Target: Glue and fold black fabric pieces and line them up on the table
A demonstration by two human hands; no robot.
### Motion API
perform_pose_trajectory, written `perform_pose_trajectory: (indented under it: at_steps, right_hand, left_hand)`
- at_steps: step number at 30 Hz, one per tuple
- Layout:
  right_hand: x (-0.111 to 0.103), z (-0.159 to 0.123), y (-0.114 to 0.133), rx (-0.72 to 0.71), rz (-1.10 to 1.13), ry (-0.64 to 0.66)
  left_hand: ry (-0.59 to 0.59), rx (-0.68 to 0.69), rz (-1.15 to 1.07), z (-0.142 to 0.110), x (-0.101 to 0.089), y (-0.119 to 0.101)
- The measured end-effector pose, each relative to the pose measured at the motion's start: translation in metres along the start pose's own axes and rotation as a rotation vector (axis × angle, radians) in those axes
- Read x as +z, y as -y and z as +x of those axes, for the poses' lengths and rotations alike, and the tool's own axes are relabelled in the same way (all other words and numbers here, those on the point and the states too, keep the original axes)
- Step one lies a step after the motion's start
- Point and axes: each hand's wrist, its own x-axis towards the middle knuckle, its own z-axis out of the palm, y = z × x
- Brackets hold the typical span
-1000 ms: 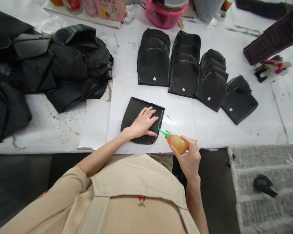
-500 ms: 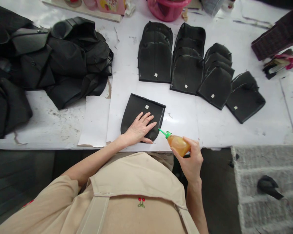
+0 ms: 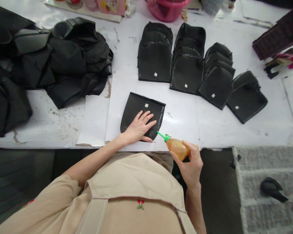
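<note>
My left grip (image 3: 138, 126) lies flat with its fingers spread, pressing on the black piece (image 3: 134, 109) and clutching nothing. The piece is on the desk (image 3: 183, 122) right in front of me, near the edge, its straight side away from me and its rounded side towards me. A pale square (image 3: 146, 105) sits near the straight side, just beyond my fingertips.

My right grip (image 3: 192, 159) is closed round a bottle (image 3: 178, 150) of amber liquid, thumb on one side and fingers on the other. I hold it tilted, its green nozzle (image 3: 162, 135) pointing at the piece's right margin (whether the tip touches, I cannot tell). A whitish line (image 3: 160, 117) runs along that margin, above the tip.

Farther off, similar black pieces lie in overlapping rows (image 3: 187, 73), the front ones bearing pale squares too. To the left is a heap (image 3: 68, 61) of black material; at the back stands a pink tub (image 3: 169, 13).
</note>
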Motion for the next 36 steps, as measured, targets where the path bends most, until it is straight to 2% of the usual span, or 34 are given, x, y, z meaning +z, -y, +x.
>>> perform_pose_trajectory:
  at_steps: [16, 27, 36]
  right_hand:
    - [0.004, -0.015, -0.010, 0.082, 0.054, -0.023]
    - [0.022, 0.006, -0.023, 0.043, 0.085, -0.123]
    - [0.007, -0.015, -0.016, 0.106, 0.110, -0.043]
  left_hand:
    - [-0.007, -0.012, -0.005, 0.000, 0.002, 0.000]
    - [-0.019, -0.013, 0.007, 0.001, 0.005, 0.001]
    - [-0.054, -0.018, -0.060, 0.001, 0.003, 0.000]
